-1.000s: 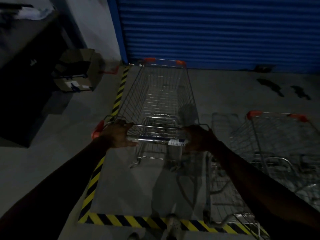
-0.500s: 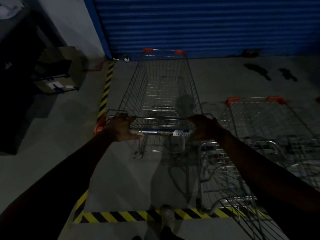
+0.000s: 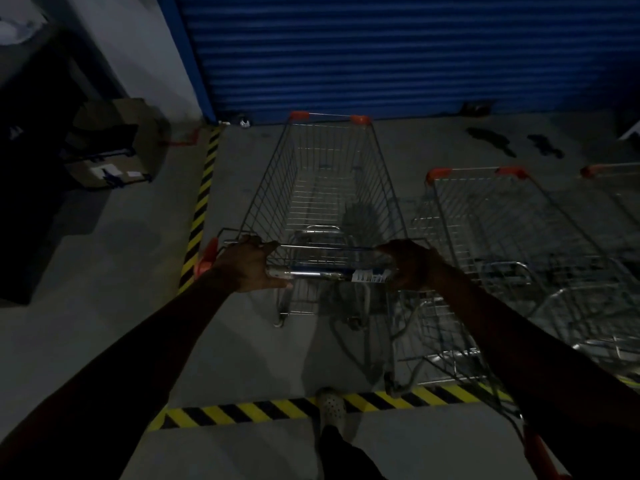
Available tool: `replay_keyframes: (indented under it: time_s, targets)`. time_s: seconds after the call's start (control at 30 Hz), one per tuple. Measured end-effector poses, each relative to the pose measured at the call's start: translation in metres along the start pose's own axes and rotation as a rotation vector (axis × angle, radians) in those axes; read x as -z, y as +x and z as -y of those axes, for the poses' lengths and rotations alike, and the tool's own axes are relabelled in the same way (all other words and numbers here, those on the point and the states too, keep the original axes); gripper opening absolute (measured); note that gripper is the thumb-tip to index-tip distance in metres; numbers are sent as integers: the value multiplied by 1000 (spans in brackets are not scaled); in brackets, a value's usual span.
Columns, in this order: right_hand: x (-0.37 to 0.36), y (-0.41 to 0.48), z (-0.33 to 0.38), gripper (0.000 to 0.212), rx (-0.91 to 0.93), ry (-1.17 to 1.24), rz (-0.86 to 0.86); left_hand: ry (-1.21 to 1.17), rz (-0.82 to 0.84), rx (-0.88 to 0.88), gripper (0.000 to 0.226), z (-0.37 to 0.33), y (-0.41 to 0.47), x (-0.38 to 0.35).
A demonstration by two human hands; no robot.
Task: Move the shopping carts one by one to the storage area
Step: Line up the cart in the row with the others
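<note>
Dim light, concrete floor [image 3: 104, 341]. The shopping cart [image 3: 332, 188] stands mid-frame, nose toward the blue roller shutter [image 3: 381, 53] that fills the top, with its orange corner bumpers [image 3: 299, 115] near the shutter's foot. Your left hand [image 3: 247, 263] grips the left end of the handle bar [image 3: 322, 273], fingers curled over it and thumb lying along the bar toward the middle. Your right hand [image 3: 410, 263] grips the right end, fingers wrapped round it, just beside a white label [image 3: 369, 277] on the bar. A second cart [image 3: 502, 237] stands just right of yours, facing the same way; you cannot tell in this dark whether the two frames touch. A third cart [image 3: 609, 174] shows only a corner at the right edge. Yellow-and-black hazard tape [image 3: 202, 209] runs up the floor left of your cart, and a second strip [image 3: 270, 408] crosses the lower frame behind it; the cart sits inside the corner they form. Your shoe [image 3: 331, 407] rests on that lower strip, bottom centre. A cardboard box [image 3: 114, 143] sits at upper left against something dark. Dark stains [image 3: 491, 140] mark the floor at upper right, near the shutter.
</note>
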State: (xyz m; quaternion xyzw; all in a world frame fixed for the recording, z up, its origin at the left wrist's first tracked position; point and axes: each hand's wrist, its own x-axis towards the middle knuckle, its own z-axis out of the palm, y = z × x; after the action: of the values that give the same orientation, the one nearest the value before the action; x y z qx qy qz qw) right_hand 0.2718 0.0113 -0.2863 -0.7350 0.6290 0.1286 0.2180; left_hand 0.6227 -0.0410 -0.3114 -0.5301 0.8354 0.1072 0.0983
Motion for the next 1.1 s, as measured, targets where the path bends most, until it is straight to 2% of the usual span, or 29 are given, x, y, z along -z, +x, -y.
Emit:
replay_keyframes:
  time_s: [0.2,0.37,0.47,0.73,1.1]
  targets:
    - [-37,-60,11,94,-31,90,-5,18,-36,-20,137,-21,-63,-26]
    - [-60,-103,27,89,-20,80,-16,3,-32,-11,144,-37,-113,-35]
    - [-72,-121,31,94,-18,66,-32,5,-20,5,144,-46,-135,-38]
    - [-87,-155,32,97,9,25,-64,16,-19,21,146,-67,-173,-44]
    - [-107,-183,9,103,30,14,-38,0,-10,65,134,-102,-202,-60]
